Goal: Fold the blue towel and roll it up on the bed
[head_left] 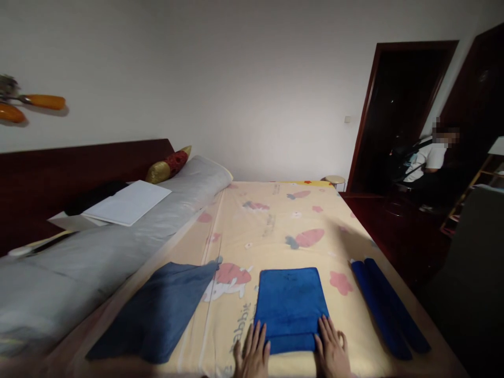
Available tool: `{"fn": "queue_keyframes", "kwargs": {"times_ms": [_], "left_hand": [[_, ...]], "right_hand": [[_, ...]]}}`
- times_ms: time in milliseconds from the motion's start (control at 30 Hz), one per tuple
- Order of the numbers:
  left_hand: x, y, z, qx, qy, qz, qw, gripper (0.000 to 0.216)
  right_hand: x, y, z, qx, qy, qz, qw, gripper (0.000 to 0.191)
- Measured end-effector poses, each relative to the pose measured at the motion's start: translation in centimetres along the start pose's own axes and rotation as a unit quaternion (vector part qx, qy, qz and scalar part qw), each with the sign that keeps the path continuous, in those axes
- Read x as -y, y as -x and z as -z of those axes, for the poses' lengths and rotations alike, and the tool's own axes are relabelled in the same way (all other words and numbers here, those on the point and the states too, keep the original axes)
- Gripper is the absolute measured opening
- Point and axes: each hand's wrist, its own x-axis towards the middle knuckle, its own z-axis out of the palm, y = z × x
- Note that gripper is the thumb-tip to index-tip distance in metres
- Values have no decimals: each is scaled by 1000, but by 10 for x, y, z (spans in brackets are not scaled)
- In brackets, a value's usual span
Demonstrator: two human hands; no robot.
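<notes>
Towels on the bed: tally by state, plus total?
Folded flat, bright blue, both hands on its near edge: 1
Spread loose, dark blue: 1
Rolled, blue, side by side at the right: 2
Total: 4

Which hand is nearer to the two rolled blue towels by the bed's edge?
Right. The right hand lies flat on the folded blue towel, beside the rolled blue towels. The left hand rests at that towel's far corner.

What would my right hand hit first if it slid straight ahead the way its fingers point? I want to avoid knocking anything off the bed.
The right hand already rests at the near corner of the folded blue towel, so it would meet that first. The rolled towels lie off to its right.
</notes>
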Motion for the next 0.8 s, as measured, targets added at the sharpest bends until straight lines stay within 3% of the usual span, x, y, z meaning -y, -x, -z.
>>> {"fn": "queue_keyframes", "kwargs": {"times_ms": [100, 167, 267, 333, 400, 467, 533, 600, 733, 800], "left_hand": [[11, 0, -8, -43, -23, 29, 998, 55], [1, -2, -20, -39, 1, -52, 998, 62], [-28, -11, -35, 22, 69, -220, 973, 71], [-41, -19, -35, 73, 94, -260, 958, 69], [-42, -27, -27, 113, 94, -232, 962, 61], [-28, -31, -16, 113, 67, -147, 980, 53], [-7, -31, -7, 72, 27, -48, 996, 49], [14, -26, 0, 21, -2, 3, 1000, 47], [33, -13, 4, -56, -11, 8, 998, 51], [26, -8, 1, -67, 10, -60, 996, 54]], "right_hand": [[-16, 3, -8, -50, 36, -33, 998, 51], [-6, 1, -15, -51, 24, -3, 998, 45], [26, -7, -24, 7, -40, 128, 991, 41], [43, -13, -26, 35, -64, 176, 982, 43], [46, -17, -24, 26, -50, 138, 989, 44], [33, -18, -21, 3, -18, 62, 998, 46], [11, -17, -16, -19, 7, 0, 1000, 49], [-12, -12, -9, -30, 16, -28, 999, 52], [-37, -4, 5, -51, 6, -33, 998, 55], [-30, -2, 5, -61, -10, 4, 998, 51]]}}
